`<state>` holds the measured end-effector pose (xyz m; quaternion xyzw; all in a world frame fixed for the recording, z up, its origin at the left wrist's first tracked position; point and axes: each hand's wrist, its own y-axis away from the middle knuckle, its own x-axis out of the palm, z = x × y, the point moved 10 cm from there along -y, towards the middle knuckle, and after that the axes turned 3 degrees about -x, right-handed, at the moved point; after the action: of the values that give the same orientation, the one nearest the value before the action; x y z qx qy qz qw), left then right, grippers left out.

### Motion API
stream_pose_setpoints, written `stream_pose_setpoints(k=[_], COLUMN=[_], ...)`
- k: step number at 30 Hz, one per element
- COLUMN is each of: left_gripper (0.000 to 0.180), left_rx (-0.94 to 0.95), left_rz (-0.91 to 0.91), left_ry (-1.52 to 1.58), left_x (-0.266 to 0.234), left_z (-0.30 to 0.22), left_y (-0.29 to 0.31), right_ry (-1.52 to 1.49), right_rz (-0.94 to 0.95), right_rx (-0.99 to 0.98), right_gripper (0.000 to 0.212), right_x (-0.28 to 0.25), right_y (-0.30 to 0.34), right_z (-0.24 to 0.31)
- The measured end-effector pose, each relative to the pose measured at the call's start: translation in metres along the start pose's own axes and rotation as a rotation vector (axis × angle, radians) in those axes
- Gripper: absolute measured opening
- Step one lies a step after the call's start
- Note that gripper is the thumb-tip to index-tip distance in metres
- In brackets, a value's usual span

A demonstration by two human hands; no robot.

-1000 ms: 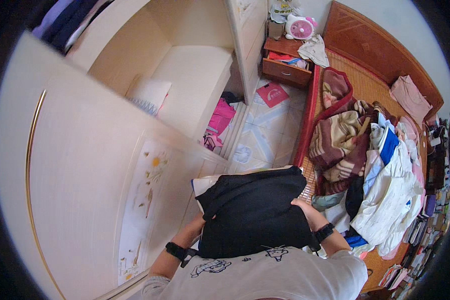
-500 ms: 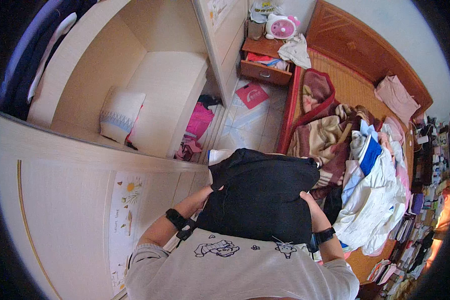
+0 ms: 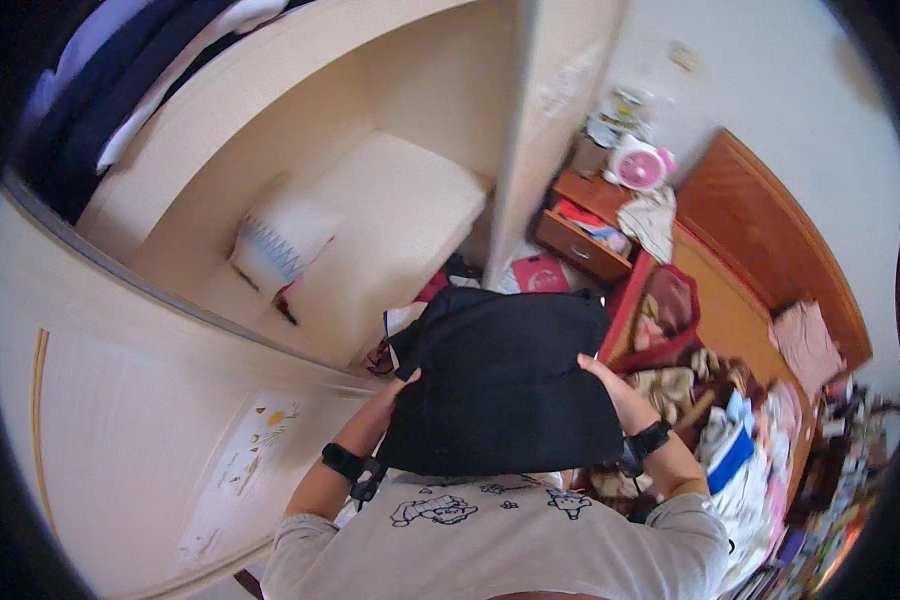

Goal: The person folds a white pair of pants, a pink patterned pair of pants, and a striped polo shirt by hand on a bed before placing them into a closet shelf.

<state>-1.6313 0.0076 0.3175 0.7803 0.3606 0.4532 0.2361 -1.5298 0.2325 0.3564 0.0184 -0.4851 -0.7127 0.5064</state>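
Note:
In front of my chest I carry a stack of folded clothes with a broad black garment (image 3: 500,385) on top. A white and blue edge of cloth (image 3: 402,320) peeks out at its far left corner. My left hand (image 3: 400,388) grips the stack's left side, and my right hand (image 3: 606,378) grips the right side with its thumb on top. The other fingers are hidden beneath the cloth. Left of the stack, an open wardrobe shelf (image 3: 400,200) holds a folded white item (image 3: 280,245) with a grey zigzag band.
Dark clothes (image 3: 120,110) hang at the upper left. A wardrobe door (image 3: 140,430) stands at the left. Beyond the stack are a nightstand (image 3: 570,245) with its drawer pulled out and a pink-and-white clock (image 3: 638,165). At the right, a bed (image 3: 725,290) bears a blanket and heaped clothes.
My view has swung left toward the wardrobe, so the bed and nightstand sit farther right and lower. The black stack is still held between both hands.

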Motion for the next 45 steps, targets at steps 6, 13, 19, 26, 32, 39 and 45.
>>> stream_pose_setpoints(k=[6, 13, 19, 26, 32, 39, 45], left_gripper=[0.061, 0.050, 0.048, 0.046, 0.046, 0.050, 0.063], left_rx=[0.266, 0.392, 0.579, 0.996, 1.347, 1.594, 1.166], left_rz=[-0.293, -0.317, -0.344, -0.483, -0.611, -0.885, -1.850], left_ry=[0.122, 0.398, 0.573, 0.597, 0.508, 0.129, -0.385], left_x=[-0.033, -0.056, -0.075, -0.081, -0.107, -0.169, -0.281], left_z=[-0.069, -0.076, -0.067, -0.108, -0.165, -0.239, -0.245], left_y=[0.003, -0.019, -0.053, -0.032, 0.023, 0.058, 0.070], right_ry=[0.221, 0.325, 0.552, 0.490, 0.886, 0.777, 0.650], right_rz=[0.200, 0.301, 0.453, 0.724, 1.039, 1.063, 1.091], right_rx=[0.134, 0.375, 0.364, 0.418, -0.613, -0.578, -0.449], right_gripper=[0.048, 0.049, 0.061, 0.048, 0.047, 0.043, 0.044], right_x=[0.062, 0.083, 0.123, 0.218, 0.310, 0.404, 0.463], right_y=[-0.101, -0.187, -0.257, -0.280, -0.300, -0.340, -0.371], right_z=[0.077, 0.102, 0.130, 0.145, 0.205, 0.214, 0.207])
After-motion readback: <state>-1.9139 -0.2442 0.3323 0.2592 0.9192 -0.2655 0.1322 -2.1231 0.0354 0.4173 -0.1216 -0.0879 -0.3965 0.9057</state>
